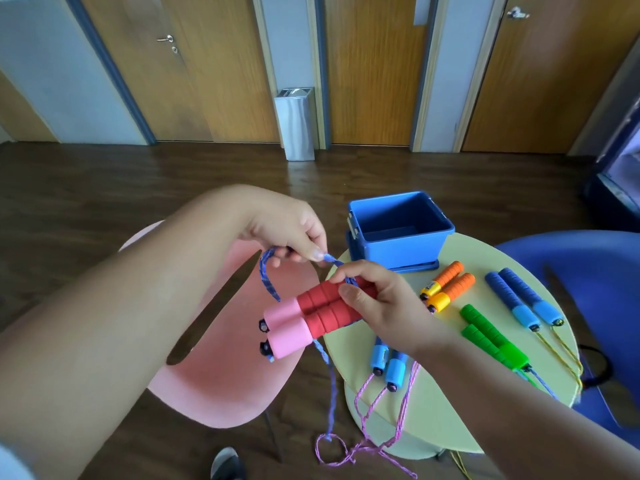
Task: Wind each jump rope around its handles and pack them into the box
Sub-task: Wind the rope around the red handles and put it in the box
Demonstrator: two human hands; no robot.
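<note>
My right hand [375,303] grips a pair of red and pink jump-rope handles [308,317] held side by side above the table's left edge. My left hand [291,233] pinches their blue rope [268,271] just above the handles' red ends; the rest of the rope hangs down to the floor. The open blue box [401,230] stands at the table's far side, nothing visible inside. On the table lie an orange pair [446,285], a dark blue pair [519,299], a green pair [491,337] and a light blue pair [388,362].
The round pale yellow table [433,403] has a pink chair [225,382] to its left and a blue chair [595,289] to its right. Pink and yellow ropes trail off the table's near edge to the wooden floor. A metal bin [296,123] stands by the far wall.
</note>
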